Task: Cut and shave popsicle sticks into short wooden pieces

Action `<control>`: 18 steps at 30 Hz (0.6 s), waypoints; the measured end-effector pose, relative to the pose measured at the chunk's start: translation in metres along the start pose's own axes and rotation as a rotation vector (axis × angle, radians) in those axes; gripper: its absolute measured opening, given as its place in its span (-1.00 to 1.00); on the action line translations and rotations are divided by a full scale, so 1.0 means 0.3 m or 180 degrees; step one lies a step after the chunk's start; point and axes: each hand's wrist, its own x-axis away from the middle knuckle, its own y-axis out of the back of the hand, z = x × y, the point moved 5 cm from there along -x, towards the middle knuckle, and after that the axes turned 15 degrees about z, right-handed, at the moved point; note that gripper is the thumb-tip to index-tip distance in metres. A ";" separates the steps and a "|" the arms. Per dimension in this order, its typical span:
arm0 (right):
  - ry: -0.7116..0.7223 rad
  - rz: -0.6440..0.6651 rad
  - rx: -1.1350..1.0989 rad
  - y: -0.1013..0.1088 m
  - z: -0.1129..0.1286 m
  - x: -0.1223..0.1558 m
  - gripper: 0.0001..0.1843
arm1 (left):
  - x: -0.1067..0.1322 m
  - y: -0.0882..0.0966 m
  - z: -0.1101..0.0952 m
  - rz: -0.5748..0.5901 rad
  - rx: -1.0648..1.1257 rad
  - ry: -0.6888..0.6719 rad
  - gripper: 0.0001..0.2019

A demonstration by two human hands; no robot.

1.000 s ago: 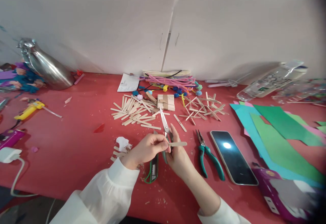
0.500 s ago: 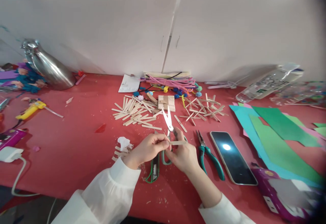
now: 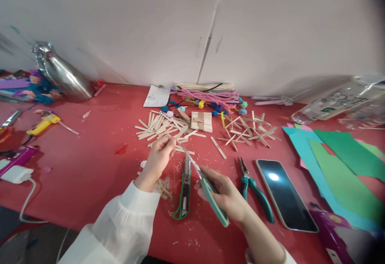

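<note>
My right hand (image 3: 224, 194) is wrapped round the green handles of a pair of scissors (image 3: 210, 196). Their blades point up and left, and the tips reach my left fingertips. My left hand (image 3: 161, 156) is closed in a pinch on a wooden craft stick (image 3: 181, 132), mostly covered by the fingers and hard to separate from the pile behind. Between my hands a green utility knife (image 3: 185, 192) lies on the red table. Small cut wood pieces (image 3: 164, 188) lie beside my left wrist.
Loose craft sticks (image 3: 159, 125) lie ahead, near a bundled stack (image 3: 201, 121) and joined sticks (image 3: 246, 132). Pliers (image 3: 255, 192) and a phone (image 3: 287, 196) are to the right, beside coloured paper (image 3: 339, 172). A steel jug (image 3: 64, 75) and a yellow glue gun (image 3: 43, 124) are on the left.
My right hand has raised and turned the scissors, bringing the blades to my left fingertips. My left hand has moved up and left, away from my right hand. The view has shifted slightly.
</note>
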 end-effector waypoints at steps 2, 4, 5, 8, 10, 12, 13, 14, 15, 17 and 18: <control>-0.0012 0.0043 -0.0033 -0.014 0.004 0.004 -0.45 | 0.003 0.006 -0.008 -0.0005 -0.0103 -0.0052 -0.74; -0.0040 0.0021 -0.0128 -0.017 0.003 0.008 -0.46 | 0.007 0.006 -0.015 0.0059 -0.0283 -0.0081 -0.75; -0.0052 0.0033 -0.0210 -0.017 0.002 0.010 -0.48 | 0.009 0.006 -0.019 0.0092 -0.0401 -0.0095 -0.76; -0.0050 0.0135 -0.0391 -0.020 -0.002 0.012 -0.55 | 0.014 0.008 -0.028 0.0131 -0.0782 -0.0143 -0.76; -0.0048 0.0167 -0.0322 -0.022 -0.003 0.013 -0.57 | 0.017 0.009 -0.035 0.0110 -0.1012 -0.0171 -0.75; -0.0113 0.0130 -0.0113 -0.024 -0.003 0.015 -0.62 | 0.019 0.008 -0.041 0.0071 -0.1196 -0.0180 -0.75; -0.0153 0.0086 0.0034 -0.025 -0.002 0.015 -0.67 | 0.020 0.006 -0.044 0.0058 -0.1263 -0.0185 -0.75; -0.0185 0.0041 0.0194 -0.025 0.000 0.015 -0.74 | 0.022 0.004 -0.047 0.0051 -0.1311 -0.0199 -0.75; -0.0213 -0.0003 0.0347 -0.025 0.002 0.015 -0.79 | 0.023 0.001 -0.051 0.0054 -0.1346 -0.0220 -0.75; -0.0255 -0.0066 0.0561 -0.025 0.007 0.014 -0.84 | 0.027 -0.004 -0.057 0.0068 -0.1375 -0.0278 -0.77; -0.0267 -0.0089 0.0606 -0.025 0.008 0.014 -0.83 | 0.028 -0.006 -0.058 0.0083 -0.1379 -0.0287 -0.77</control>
